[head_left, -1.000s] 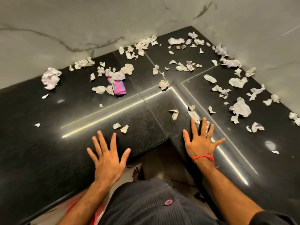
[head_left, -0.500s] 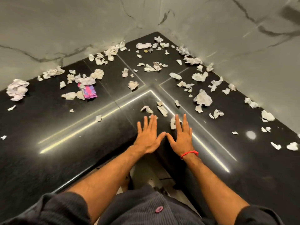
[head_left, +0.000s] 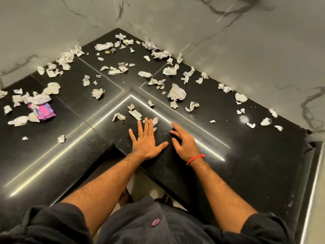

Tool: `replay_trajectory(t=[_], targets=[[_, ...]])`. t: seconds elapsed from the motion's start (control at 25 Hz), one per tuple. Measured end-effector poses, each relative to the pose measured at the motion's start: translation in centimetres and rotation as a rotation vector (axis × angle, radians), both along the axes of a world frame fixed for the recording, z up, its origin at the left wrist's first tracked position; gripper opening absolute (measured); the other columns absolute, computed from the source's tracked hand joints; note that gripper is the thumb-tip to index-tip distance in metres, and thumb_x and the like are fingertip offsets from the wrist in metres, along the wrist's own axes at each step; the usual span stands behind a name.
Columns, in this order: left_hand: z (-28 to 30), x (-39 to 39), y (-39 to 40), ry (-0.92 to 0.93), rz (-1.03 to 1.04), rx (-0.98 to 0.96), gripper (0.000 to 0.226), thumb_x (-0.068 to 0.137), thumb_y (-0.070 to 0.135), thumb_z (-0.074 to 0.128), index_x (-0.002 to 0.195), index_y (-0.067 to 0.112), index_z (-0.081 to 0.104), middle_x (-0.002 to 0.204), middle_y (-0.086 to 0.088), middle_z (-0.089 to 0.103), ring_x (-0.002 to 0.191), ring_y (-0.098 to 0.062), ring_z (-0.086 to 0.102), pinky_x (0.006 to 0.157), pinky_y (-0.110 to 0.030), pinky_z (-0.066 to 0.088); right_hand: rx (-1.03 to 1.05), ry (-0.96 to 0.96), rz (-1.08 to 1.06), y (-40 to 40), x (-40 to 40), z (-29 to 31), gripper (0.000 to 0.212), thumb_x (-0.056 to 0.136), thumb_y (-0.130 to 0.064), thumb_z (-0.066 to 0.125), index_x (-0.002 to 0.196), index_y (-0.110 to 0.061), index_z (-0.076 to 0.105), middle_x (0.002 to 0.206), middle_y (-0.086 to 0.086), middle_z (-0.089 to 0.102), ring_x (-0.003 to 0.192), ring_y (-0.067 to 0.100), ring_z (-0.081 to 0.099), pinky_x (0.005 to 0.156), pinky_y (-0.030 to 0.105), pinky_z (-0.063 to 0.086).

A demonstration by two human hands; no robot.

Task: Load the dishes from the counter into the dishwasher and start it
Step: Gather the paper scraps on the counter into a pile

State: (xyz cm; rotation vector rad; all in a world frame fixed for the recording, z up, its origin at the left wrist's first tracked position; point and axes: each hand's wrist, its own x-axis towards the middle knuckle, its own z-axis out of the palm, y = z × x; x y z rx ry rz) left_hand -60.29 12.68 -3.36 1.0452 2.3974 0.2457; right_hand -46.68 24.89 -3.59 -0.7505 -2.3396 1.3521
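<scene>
1. Black polished stone forms the L-shaped counter (head_left: 246, 155), which is set into a corner of grey marbled wall (head_left: 228, 50).
2. The left hand (head_left: 146, 143) is laid flat on the counter, fingers straight and spread; its fingertips (head_left: 150, 122) touch a crumpled paper scrap (head_left: 155, 120).
3. The right hand (head_left: 184, 143) is held just beside it, fingers loosely bent, nothing grasped; a red thread (head_left: 195, 158) is worn at the wrist.
4. Torn paper pieces (head_left: 176, 92) and a pink-purple wrapper (head_left: 44, 111) are scattered across the counter. No dishes or dishwasher can be seen.
</scene>
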Motion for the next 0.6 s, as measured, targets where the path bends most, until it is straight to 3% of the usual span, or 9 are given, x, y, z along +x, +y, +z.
replay_trajectory(t=[0.08, 0.12, 0.24, 0.32, 0.44, 0.6], targets=[[0.0, -0.2, 0.3, -0.019, -0.022, -0.041, 0.113, 0.08, 0.09, 0.033, 0.153, 0.029, -0.029, 0.157, 0.006, -0.041, 0.144, -0.026, -0.039, 0.112, -0.067, -0.022, 0.1, 0.051, -0.177, 2.8, 1.0, 0.8, 0.056, 0.087, 0.002, 0.056, 0.14, -0.016, 0.05, 0.141, 0.005, 0.054, 0.12, 0.019, 0.059, 0.106, 0.029, 0.044], [0.0, -0.4, 0.4, -0.035, -0.035, -0.063, 0.112, 0.079, 0.091, 0.033, 0.152, 0.034, -0.03, 0.156, 0.007, -0.043, 0.143, -0.027, -0.041, 0.111, -0.068, -0.023, 0.176, 0.041, -0.266, 4.6, 1.8, 0.9, 0.054, 0.087, 0.0, 0.057, 0.139, -0.013, 0.052, 0.142, 0.008, 0.053, 0.126, 0.023, 0.055, 0.11, 0.029, 0.039], [0.3, -0.4, 0.5, -0.047, -0.042, -0.108, 0.114, 0.073, 0.095, 0.035, 0.149, 0.041, -0.032, 0.153, 0.009, -0.047, 0.142, -0.028, -0.043, 0.108, -0.068, -0.026, 0.224, -0.16, -0.409, 9.6, 4.9, 0.7, 0.061, 0.092, -0.013, 0.059, 0.149, -0.013, 0.038, 0.158, 0.01, 0.029, 0.147, 0.026, 0.025, 0.121, 0.038, 0.02], [0.4, -0.4, 0.5, -0.038, -0.042, -0.112, 0.115, 0.072, 0.096, 0.035, 0.149, 0.043, -0.032, 0.152, 0.009, -0.048, 0.141, -0.028, -0.043, 0.108, -0.068, -0.026, 0.219, -0.402, -0.357, 10.8, 5.5, 0.4, 0.075, 0.094, -0.035, 0.058, 0.156, -0.018, 0.019, 0.164, 0.008, 0.01, 0.151, 0.031, 0.007, 0.122, 0.051, 0.01], [0.6, -0.5, 0.6, -0.054, -0.057, -0.133, 0.12, 0.067, 0.098, 0.039, 0.147, 0.045, -0.033, 0.15, 0.009, -0.05, 0.139, -0.028, -0.045, 0.108, -0.069, -0.025, 0.347, -0.679, -0.148, 8.9, 3.6, 0.0, 0.088, 0.092, -0.065, 0.041, 0.157, -0.02, 0.002, 0.165, 0.002, -0.005, 0.151, 0.03, -0.009, 0.114, 0.062, -0.008], [0.9, -0.7, 0.8, -0.086, -0.043, -0.177, 0.13, 0.058, 0.101, 0.045, 0.143, 0.047, -0.038, 0.148, 0.011, -0.053, 0.138, -0.026, -0.047, 0.109, -0.069, -0.024, 0.314, -0.558, 0.017, 5.5, -0.5, 0.2, 0.073, 0.096, -0.062, 0.033, 0.156, -0.035, 0.001, 0.164, -0.013, -0.007, 0.15, 0.025, -0.017, 0.104, 0.074, -0.015]])
